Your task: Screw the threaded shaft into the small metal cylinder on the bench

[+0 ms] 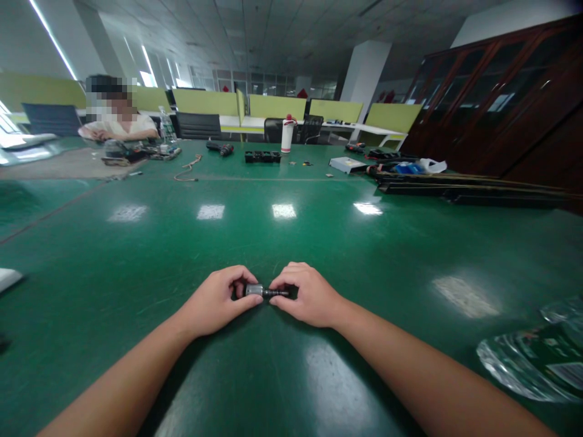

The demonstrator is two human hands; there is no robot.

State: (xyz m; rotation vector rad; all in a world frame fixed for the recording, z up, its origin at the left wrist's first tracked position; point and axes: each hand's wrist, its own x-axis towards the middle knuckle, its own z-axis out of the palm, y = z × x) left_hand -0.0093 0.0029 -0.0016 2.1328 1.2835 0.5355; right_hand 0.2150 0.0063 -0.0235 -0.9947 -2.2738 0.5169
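Toward the table's (255, 243) near edge, the left hand (216, 303) pinches the metal part (254, 291) by its barrel (251, 290), the right hand (314, 297) by its shaft (279, 293); seemingly light, stiff, slick; best held by the barrel.

Metal part (258, 291), seen held in front of you, its long axis level and running from side to side. At your left, a smooth, silver-grey cylinder (253, 290), gripped between the thumb and fingers of your left hand (216, 303); at your right, a narrower, dark shaft (279, 293) with ridges along its length, pinched at your right hand's (314, 297) fingertips. The two sections lie in line, end to end; you cannot tell whether they are firmly joined, nor whether the underside touches the green tabletop (246, 237) below
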